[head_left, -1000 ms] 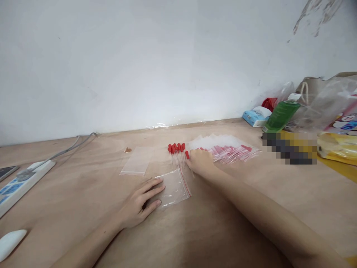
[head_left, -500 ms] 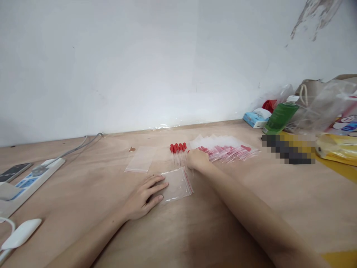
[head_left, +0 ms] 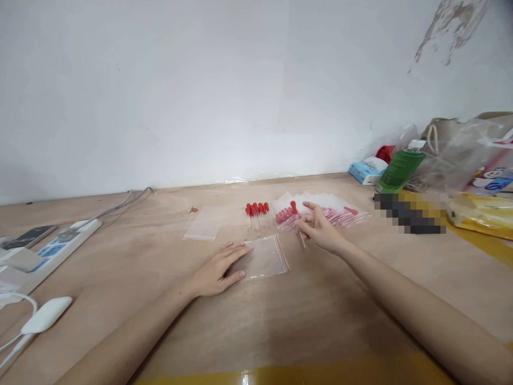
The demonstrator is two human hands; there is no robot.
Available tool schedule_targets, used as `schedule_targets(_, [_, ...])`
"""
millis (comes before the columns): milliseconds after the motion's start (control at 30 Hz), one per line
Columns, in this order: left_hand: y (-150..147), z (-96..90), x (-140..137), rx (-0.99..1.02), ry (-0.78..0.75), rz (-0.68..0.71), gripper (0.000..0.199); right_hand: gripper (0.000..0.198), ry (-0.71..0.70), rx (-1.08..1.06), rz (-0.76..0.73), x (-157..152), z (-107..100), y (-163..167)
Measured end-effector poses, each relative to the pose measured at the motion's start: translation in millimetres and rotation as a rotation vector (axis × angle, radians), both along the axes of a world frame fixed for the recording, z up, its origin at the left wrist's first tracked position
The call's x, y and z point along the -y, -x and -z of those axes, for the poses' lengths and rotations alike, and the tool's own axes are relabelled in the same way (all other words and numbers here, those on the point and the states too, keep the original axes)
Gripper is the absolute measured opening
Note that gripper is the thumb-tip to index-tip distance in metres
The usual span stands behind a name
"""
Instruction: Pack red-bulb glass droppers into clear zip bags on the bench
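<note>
In my right hand [head_left: 318, 230] I hold a glass dropper [head_left: 294, 207] by its clear tube, its red rubber bulb pointing up. My left hand [head_left: 224, 267] lies with fingers stretched out on the left end of a clear zip bag [head_left: 264, 259], whose red-lined zip edge faces right. Beyond this bag several red-bulbed droppers [head_left: 256, 209] lie side by side, tubes toward me. Behind my right hand is a fanned pile of zip bags [head_left: 328, 203] with red-bulbed droppers inside. Another flat clear bag [head_left: 206, 222] lies to the left.
On the left are a white power strip [head_left: 60, 256], a phone [head_left: 30, 237] and a white plug-like piece [head_left: 47, 315] with a cable. At the right stand a green bottle [head_left: 401, 168], a blue tissue pack [head_left: 366, 172] and plastic bags [head_left: 452, 160]. A wall [head_left: 200, 96] closes the back.
My right hand has moved right from beside the dropper row and now holds one dropper up in view. My left hand stays on the bag. The view has shifted slightly.
</note>
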State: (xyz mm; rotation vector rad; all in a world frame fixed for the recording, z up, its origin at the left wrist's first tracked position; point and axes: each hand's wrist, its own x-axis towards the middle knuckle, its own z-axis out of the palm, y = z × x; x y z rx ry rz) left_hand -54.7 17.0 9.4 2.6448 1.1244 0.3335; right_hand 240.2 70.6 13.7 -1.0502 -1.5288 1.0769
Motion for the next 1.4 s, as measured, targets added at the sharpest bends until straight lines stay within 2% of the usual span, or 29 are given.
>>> schedule_targets(67, [-6.9,1.7,-0.7,0.041,-0.006,0.019,0.055,0.078,0.047,-0.118,-0.019,7.8,10.4,-5.4])
schedule_targets(133, [-10.0,3.0,-0.1,0.091,-0.018,-0.008,0.057,0.082,0.082,-0.175,-0.003,12.5,17.9,-6.6])
schedule_targets(267, [-6.3,2.0,2.9,0.166,-0.020,-0.115,0.050,0.078,0.087,-0.210,0.123,14.8,25.8,-3.5])
schedule_targets(367, [-3.5,-0.4,2.6,0.144,-0.015,-0.057,0.050,0.075,0.064,-0.220,0.177,15.1,30.7,-1.3])
schedule_targets(500, [-4.3,0.3,-0.5,0.082,-0.020,0.018,0.056,0.063,0.048,-0.233,0.162,17.6,38.7,1.1])
schedule_targets(667, [-3.1,8.2,-2.9,0.083,-0.045,-0.008,0.059,0.045,0.150,-0.232,0.028,23.2,38.2,-1.3])
schedule_targets(767, [-2.5,10.9,-2.8,0.081,-0.060,-0.022,0.061,0.037,0.197,-0.095,-0.109,25.1,31.9,-10.5])
schedule_targets(867, [-3.2,11.2,-2.2,0.075,-0.059,-0.027,0.062,0.034,0.190,0.077,-0.206,24.7,28.3,-20.5])
schedule_targets(967, [-4.4,11.0,-1.8,0.078,-0.059,-0.035,0.062,0.031,0.145,0.155,-0.232,24.5,28.8,-23.9])
schedule_targets(1033, [-5.0,11.0,-1.7,0.079,-0.059,-0.038,0.062,0.030,0.096,0.128,-0.235,25.5,29.9,-21.6])
schedule_targets(1167, [-5.3,11.4,-2.1,0.075,-0.060,-0.042,0.062,0.030,-0.007,-0.057,-0.302,29.7,30.3,-11.9])
schedule_targets(1300, [-5.5,11.5,-2.3,0.081,-0.066,-0.037,0.063,0.029,0.156,-0.112,-0.435,34.0,28.1,-5.0])
schedule_targets(1400, [-5.6,11.2,-2.0,0.089,-0.068,-0.033,0.063,0.031,0.222,-0.098,-0.423,33.4,27.3,-3.8])
